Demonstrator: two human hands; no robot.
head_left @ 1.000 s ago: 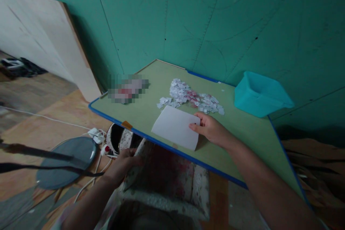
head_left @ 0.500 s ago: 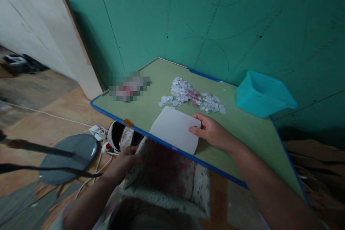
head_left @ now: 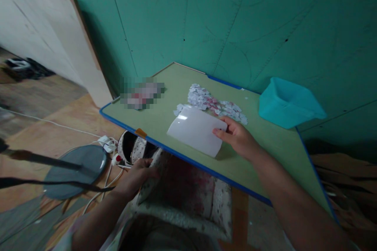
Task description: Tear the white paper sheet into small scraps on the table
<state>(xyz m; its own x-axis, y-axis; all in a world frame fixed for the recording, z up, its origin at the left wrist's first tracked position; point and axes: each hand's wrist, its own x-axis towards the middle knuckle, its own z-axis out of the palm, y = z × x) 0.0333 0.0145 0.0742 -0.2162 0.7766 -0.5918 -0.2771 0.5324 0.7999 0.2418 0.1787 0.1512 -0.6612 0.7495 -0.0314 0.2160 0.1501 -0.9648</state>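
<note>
My right hand pinches the right edge of a white flexible sheet, thumb on top. The sheet is slightly curved and shiny, tilted over the table near its front edge. Just behind it lies a pile of small white paper pieces, some tinted pink; the sheet hides part of the pile. Below the table edge my left hand is closed on the left rim of a speckled white box. The box is stained reddish inside and sits partly under the table, close against my body.
The green table has a blue edge strip. A turquoise bin stands at its right rear, a blurred-out item at its left. On the floor are a grey round stand base, white cables and a power strip.
My right hand has moved the white sheet away from the table's front edge, up to the paper pile and slightly right. My left hand stays on the box rim.
</note>
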